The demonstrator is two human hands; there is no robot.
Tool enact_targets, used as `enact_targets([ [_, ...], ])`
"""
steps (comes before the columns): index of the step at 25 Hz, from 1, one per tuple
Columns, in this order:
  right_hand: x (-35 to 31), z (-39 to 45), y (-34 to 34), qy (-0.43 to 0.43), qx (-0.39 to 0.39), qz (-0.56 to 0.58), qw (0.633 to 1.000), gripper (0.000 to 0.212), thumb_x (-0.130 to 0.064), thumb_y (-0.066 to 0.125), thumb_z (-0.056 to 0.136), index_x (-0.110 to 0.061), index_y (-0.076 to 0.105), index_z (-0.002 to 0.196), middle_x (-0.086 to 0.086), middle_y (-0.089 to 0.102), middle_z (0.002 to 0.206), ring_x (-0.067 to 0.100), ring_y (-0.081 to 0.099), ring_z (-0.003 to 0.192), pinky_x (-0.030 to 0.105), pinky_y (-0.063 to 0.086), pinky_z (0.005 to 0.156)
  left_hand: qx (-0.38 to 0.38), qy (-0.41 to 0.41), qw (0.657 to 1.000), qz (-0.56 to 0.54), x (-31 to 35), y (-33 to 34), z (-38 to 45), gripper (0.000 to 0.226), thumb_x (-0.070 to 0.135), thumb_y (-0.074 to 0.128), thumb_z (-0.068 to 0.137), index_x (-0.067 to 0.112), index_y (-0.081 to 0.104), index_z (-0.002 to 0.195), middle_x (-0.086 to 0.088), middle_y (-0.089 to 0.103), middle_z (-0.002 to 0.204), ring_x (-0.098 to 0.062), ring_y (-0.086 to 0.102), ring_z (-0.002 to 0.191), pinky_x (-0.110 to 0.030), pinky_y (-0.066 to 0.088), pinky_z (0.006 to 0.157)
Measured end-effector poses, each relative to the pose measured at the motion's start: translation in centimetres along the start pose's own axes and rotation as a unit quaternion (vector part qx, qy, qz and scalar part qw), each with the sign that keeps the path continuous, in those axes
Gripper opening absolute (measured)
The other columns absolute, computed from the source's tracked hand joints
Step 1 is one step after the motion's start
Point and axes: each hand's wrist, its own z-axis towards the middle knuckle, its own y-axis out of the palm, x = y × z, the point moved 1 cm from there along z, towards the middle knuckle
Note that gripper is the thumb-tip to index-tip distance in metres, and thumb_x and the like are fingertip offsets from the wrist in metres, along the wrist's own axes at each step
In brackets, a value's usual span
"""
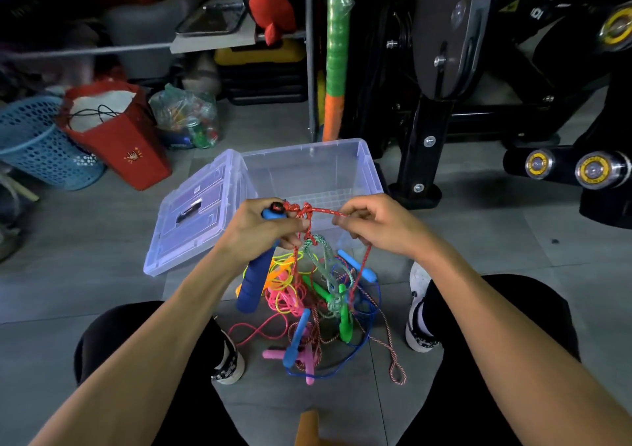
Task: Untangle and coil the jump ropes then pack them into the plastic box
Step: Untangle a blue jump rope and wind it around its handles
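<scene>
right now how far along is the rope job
Early. Done: the box is open and looks empty, its lid lying beside it. In hand: the left hand grips a blue handle while the right hand pinches the red cord at a knot. Left: the pile of ropes on the floor is tangled, none coiled or packed.

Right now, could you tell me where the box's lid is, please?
In the head view, the lid leans against the left side of the open plastic box, right of the red bag.
</scene>
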Motion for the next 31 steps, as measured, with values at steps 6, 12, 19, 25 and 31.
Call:
enact_targets([
  [6, -2.6, -1.2, 1.1, -0.070, -0.024, 0.073, 0.995, 0.032, -0.010, 0.051, 0.099, -0.029, 0.061, 0.123, 0.000, 0.065, 0.067, 0.015, 0.048, 0.050, 0.027, 0.042, 0.052, -0.042, 0.018, 0.999, -0.009, 1.0, -0.1, -1.2, 0.017, -0.008, 0.068, 0.082, -0.018, 0.061, 0.092, -0.024, 0.071, 0.075, -0.025, 0.072, 0.065, -0.026, 0.058, 0.064],
  [12, -3.3, -0.9, 1.9, -0.081, -0.017, 0.071, 0.994, 0.020, -0.006, 0.053, 0.098, -0.025, 0.060, 0.098, 0.006, 0.067, 0.077, 0.021, 0.062, 0.052, 0.031, 0.050, 0.055, -0.088, 0.014, 0.994, -0.069, 1.5, 0.2, -1.8, 0.004, -0.009, 0.063, 0.083, -0.004, 0.064, 0.083, -0.017, 0.072, 0.073, -0.026, 0.073, 0.068, -0.028, 0.059, 0.065],
  [19, -2.1, -1.0, 1.0, -0.050, -0.011, 0.014, 0.999, 0.024, -0.012, 0.064, 0.091, -0.001, 0.052, 0.073, 0.013, 0.059, 0.068, 0.013, 0.057, 0.055, 0.030, 0.046, 0.058, 0.146, -0.057, 0.940, -0.303, 1.1, -0.3, -0.4, 0.013, -0.001, 0.051, 0.087, 0.002, 0.059, 0.077, -0.008, 0.068, 0.065, -0.018, 0.066, 0.053, -0.023, 0.054, 0.051],
  [25, 0.0, 0.0, 0.2, -0.025, 0.151, -0.065, 0.986, 0.039, -0.044, 0.062, 0.089, -0.013, 0.053, 0.068, 0.017, 0.059, 0.062, 0.022, 0.059, 0.054, 0.033, 0.050, 0.056, 0.150, 0.019, 0.960, -0.236, 1.6, -2.4, -0.9, 0.019, 0.000, 0.051, 0.088, 0.004, 0.062, 0.072, -0.009, 0.069, 0.067, -0.020, 0.066, 0.055, -0.025, 0.054, 0.054],
  [31, -1.5, 0.9, 3.6, -0.102, 0.060, -0.023, 0.993, 0.022, -0.026, 0.068, 0.090, -0.023, 0.069, 0.111, -0.004, 0.067, 0.106, 0.006, 0.062, 0.101, 0.027, 0.049, 0.089, 0.036, 0.099, 0.991, -0.082, 1.6, -1.6, -1.6, 0.014, -0.005, 0.054, 0.090, -0.001, 0.062, 0.079, -0.016, 0.071, 0.077, -0.028, 0.067, 0.062, -0.036, 0.058, 0.065],
])
